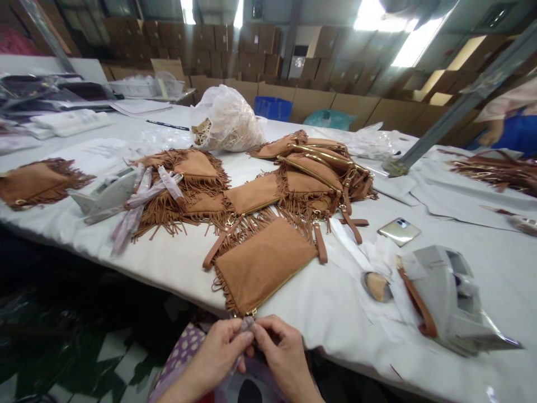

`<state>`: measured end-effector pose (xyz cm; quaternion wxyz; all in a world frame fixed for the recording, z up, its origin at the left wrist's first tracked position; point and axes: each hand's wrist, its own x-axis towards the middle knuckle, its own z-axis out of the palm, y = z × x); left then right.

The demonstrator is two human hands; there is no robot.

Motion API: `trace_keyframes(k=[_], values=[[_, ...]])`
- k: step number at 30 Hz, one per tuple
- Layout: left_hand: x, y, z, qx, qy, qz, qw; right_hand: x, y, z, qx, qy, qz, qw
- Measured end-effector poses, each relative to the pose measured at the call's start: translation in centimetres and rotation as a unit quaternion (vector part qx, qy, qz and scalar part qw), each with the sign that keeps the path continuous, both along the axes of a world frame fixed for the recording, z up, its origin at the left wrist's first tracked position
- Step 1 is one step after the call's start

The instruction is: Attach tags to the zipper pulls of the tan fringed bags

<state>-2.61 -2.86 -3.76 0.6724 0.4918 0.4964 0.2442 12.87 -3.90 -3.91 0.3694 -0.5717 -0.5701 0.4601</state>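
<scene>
My left hand [216, 352] and my right hand [283, 352] meet below the table's near edge. Both pinch one small greyish piece [247, 323], too small to name. Just above them a tan suede fringed bag [264, 263] lies flat on the white table [327, 313], its brass zipper edge and a small clasp at the near corner. A brown strap [218, 246] runs off the bag's left side.
More tan fringed bags [319, 173] are heaped at mid-table, another [33, 182] lies far left. Clear packets [138, 201], a phone [398, 230], a plastic-wrapped bundle [448, 296] and a stuffed clear sack [229, 120] lie about. Another person's arm [507, 120] shows at right.
</scene>
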Motion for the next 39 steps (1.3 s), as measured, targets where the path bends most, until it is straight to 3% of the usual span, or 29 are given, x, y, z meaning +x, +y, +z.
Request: trace_keyframes(k=[4, 7, 11, 16, 23, 26, 30, 34, 39], values=[[0.6, -0.6, -0.5, 0.001, 0.018, 0.004, 1.0, 0.0, 0.3, 0.0, 0.055, -0.037, 0.004, 0.998], [1.6, -0.9, -1.0, 0.013, 0.034, 0.046, 0.998, -0.4, 0.6, -0.2, 0.096, -0.073, -0.017, 0.993], [2.7, -1.4, -1.9, 0.038, 0.026, 0.091, 0.995, -0.8, 1.2, -0.8, -0.037, -0.014, -0.075, 0.996], [2.3, -2.6, -2.6, -0.084, -0.069, 0.064, 0.992, -0.1, 2.1, -1.0, -0.188, 0.137, -0.111, 0.966], [2.3, -2.9, -2.2, -0.07, -0.089, 0.111, 0.987, -1.0, 1.9, -0.5, -0.208, 0.19, -0.115, 0.953], [2.2, -2.5, -1.5, -0.168, -0.178, 0.152, 0.958, -1.2, 1.7, -0.6, -0.218, 0.223, -0.123, 0.942], [2.0, -1.9, -0.9, -0.335, -0.294, 0.222, 0.867, -1.0, 1.8, -1.2, -0.23, 0.253, -0.11, 0.933], [2.2, -1.3, -1.1, -0.347, -0.354, 0.247, 0.833, 0.1, 1.9, -1.7, -0.228, 0.177, -0.077, 0.954], [3.0, -0.9, -2.0, -0.339, -0.353, 0.334, 0.806, 1.3, 1.0, -0.8, -0.135, 0.01, -0.024, 0.99]])
